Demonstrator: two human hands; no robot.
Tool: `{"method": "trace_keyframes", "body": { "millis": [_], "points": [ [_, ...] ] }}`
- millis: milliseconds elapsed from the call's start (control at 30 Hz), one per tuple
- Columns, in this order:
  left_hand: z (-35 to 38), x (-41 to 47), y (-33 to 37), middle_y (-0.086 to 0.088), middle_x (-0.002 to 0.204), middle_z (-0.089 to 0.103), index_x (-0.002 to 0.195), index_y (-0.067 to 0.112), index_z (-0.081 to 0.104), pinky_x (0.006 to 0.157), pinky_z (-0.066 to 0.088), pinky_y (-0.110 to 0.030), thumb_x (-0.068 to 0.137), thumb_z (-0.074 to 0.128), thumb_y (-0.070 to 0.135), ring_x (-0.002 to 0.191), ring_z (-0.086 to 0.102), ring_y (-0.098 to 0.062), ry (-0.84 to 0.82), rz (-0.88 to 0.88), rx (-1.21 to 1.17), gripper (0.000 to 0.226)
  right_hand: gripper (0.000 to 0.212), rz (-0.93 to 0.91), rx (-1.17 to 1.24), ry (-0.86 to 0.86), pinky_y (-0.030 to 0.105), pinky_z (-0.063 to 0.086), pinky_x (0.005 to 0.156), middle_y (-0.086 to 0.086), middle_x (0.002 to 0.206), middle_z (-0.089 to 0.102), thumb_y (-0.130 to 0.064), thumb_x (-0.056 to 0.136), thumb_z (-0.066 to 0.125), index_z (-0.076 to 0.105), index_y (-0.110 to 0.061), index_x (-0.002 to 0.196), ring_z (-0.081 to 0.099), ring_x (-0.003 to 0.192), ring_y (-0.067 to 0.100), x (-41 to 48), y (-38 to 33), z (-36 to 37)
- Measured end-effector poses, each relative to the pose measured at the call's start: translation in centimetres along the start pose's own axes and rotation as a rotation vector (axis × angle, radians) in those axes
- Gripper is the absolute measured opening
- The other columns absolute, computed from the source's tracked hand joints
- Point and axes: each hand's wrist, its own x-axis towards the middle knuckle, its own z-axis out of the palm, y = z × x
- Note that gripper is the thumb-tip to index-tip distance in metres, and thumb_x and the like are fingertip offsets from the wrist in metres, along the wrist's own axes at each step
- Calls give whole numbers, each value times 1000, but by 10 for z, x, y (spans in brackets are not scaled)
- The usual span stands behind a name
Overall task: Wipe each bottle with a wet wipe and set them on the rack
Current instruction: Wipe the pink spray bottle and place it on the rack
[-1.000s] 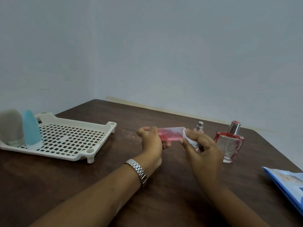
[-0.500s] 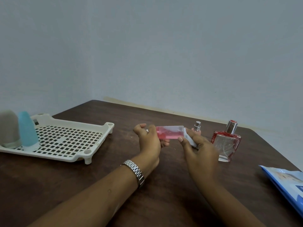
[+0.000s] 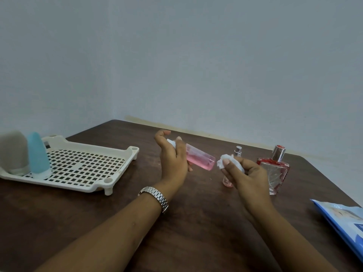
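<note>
The left hand (image 3: 172,161) grips the pink bottle (image 3: 200,160) above the table (image 3: 196,222); the right hand (image 3: 247,177) pinches the wet wipe (image 3: 223,165) just beside its free end. Left of them the rack (image 3: 107,181) carries a blue bottle (image 3: 38,156) and a grey bottle (image 3: 12,152). By the right hand, a spray bottle (image 3: 238,151) and a perfume bottle (image 3: 275,171) seem unwiped.

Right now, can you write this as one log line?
left hand: holds pink bottle | right hand: pinches wipe beside bottle base | rack: blue bottle, grey container standing
</note>
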Motion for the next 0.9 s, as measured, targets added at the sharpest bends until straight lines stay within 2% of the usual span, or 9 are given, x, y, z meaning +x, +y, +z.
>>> {"method": "trace_keyframes", "body": {
  "millis": [67, 167, 367, 467, 567, 667, 767, 833, 900],
  "points": [
    [-1, 1, 0, -9, 72, 50, 111, 21, 24, 35, 38, -19, 101, 36, 15, 36, 45, -10, -6, -8, -14, 17, 17, 104, 124, 28, 17, 56, 69, 4, 92, 74, -14, 84, 62, 69, -6, 98, 70, 86, 13, 2, 0, -1],
    [3, 0, -1, -9, 73, 52, 112, 22, 24, 36, 39, -20, 101, 38, 16, 40, 48, -10, -52, 28, -5, 18, 23, 192, 157, -34, 16, 56, 70, 6, 95, 74, -21, 90, 53, 69, -6, 97, 70, 88, 13, 2, 0, -2],
    [3, -4, -4, -8, 78, 57, 113, 23, 25, 40, 42, -16, 100, 41, 22, 48, 56, -8, -82, 157, 67, 21, 20, 198, 180, -61, 15, 55, 69, -4, 84, 74, 1, 91, 50, 66, -8, 99, 70, 84, 8, -2, 0, 6],
    [1, -1, -5, -9, 80, 60, 113, 24, 24, 42, 45, -18, 100, 42, 22, 53, 59, -9, -100, 188, 94, 23, 19, 219, 177, -37, 17, 56, 69, 3, 100, 71, 1, 91, 51, 66, -6, 99, 69, 90, 13, 2, -1, 2],
    [-1, 4, -6, -3, 77, 60, 114, 23, 26, 47, 50, -22, 99, 45, 21, 57, 61, -7, -94, 211, 115, 24, 18, 234, 194, -21, 19, 57, 68, 6, 105, 67, 2, 90, 52, 65, -4, 100, 69, 92, 17, 4, -2, -2],
    [-5, 10, -8, 2, 73, 56, 112, 21, 29, 47, 46, -15, 98, 49, 19, 57, 60, -1, -103, 243, 173, 25, 18, 223, 244, 0, 20, 57, 68, 10, 106, 66, 2, 91, 51, 61, -1, 106, 69, 88, 17, 5, -6, -4],
    [-6, 9, -9, 3, 69, 54, 113, 22, 30, 45, 43, -14, 96, 52, 23, 53, 59, -1, -253, 219, 310, 28, 18, 205, 234, 7, 22, 58, 72, 8, 103, 67, 0, 92, 51, 62, -2, 106, 70, 83, 14, 7, -6, -5],
    [-6, 6, -8, 2, 71, 58, 116, 21, 33, 46, 49, -20, 96, 53, 29, 57, 62, -4, -366, 175, 372, 30, 16, 179, 174, -6, 23, 58, 73, 6, 99, 68, 0, 92, 52, 63, -8, 99, 70, 82, 13, 6, -4, -4],
    [-5, 3, -8, 5, 69, 62, 113, 22, 38, 51, 54, -24, 95, 51, 37, 62, 65, -3, -478, 212, 461, 26, 18, 145, 104, -29, 22, 58, 72, 2, 93, 70, 0, 92, 52, 64, -14, 91, 70, 85, 14, 5, -1, -4]
  ]
}}
